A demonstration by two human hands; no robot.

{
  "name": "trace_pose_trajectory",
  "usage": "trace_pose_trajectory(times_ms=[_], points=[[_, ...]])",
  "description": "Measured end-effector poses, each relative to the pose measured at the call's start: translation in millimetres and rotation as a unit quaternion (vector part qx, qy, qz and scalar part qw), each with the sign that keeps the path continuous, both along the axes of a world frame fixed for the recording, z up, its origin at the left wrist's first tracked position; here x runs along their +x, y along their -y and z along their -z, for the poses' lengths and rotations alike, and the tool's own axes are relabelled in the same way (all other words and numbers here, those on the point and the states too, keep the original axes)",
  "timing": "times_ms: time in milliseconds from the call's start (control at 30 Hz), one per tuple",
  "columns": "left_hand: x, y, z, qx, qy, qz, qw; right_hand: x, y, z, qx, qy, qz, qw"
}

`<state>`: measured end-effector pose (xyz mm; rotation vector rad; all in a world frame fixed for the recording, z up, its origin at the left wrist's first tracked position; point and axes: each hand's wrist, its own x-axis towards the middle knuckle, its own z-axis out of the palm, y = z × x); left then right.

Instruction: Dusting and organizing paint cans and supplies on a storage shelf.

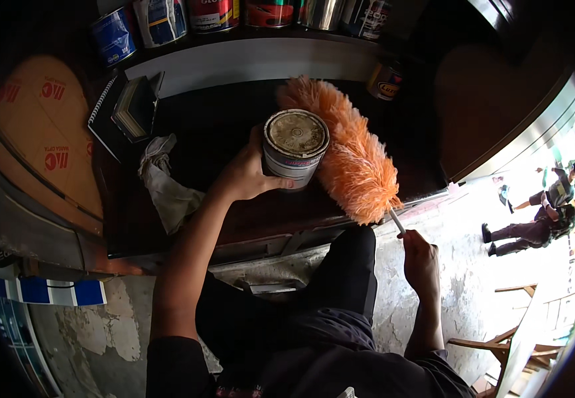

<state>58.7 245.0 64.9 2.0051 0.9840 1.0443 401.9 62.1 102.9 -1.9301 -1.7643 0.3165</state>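
A paint can (295, 136) with a stained round lid is gripped around its side by my left hand (253, 174), the thumb across its front. My right hand (421, 260) is closed around the thin pale handle of an orange fluffy duster (359, 159). The duster's head slants up and left over the dark shelf, close against the can's right side; I cannot tell how firmly they touch. A crumpled whitish cloth (168, 182) lies left of my left forearm, draped near the shelf's front edge.
The dark shelf (201, 119) holds a spiral notebook (105, 113), a dark thick book (135, 109) and a small dark can (385, 79). Several cans, including a blue one (113, 36), line the upper shelf. Right, wooden furniture (519, 331) and people stand in bright light.
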Motion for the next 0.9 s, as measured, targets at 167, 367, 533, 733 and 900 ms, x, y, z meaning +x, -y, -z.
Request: trace_pose_trajectory(times_ms=[167, 367, 533, 733, 900], points=[[15, 40, -1, 0.0, 0.031, -0.117, 0.993, 4, 1, 26, 0.034, -0.034, -0.02, 0.999], [68, 130, 15, 0.079, 0.047, -0.362, 0.928, -2, 4, 20, -0.018, -0.053, -0.014, 0.998], [31, 150, 7, 0.073, -0.029, -0.325, 0.942, -5, 0, 11, -0.028, -0.063, -0.057, 0.996], [-49, 62, -1, -0.035, 0.041, -0.006, 0.999, -22, -3, 24, 0.0, -0.094, -0.076, 0.993], [-39, 52, 3, -0.068, -0.003, 0.034, 0.997, -22, -1, 19, -0.039, -0.076, -0.043, 0.995]])
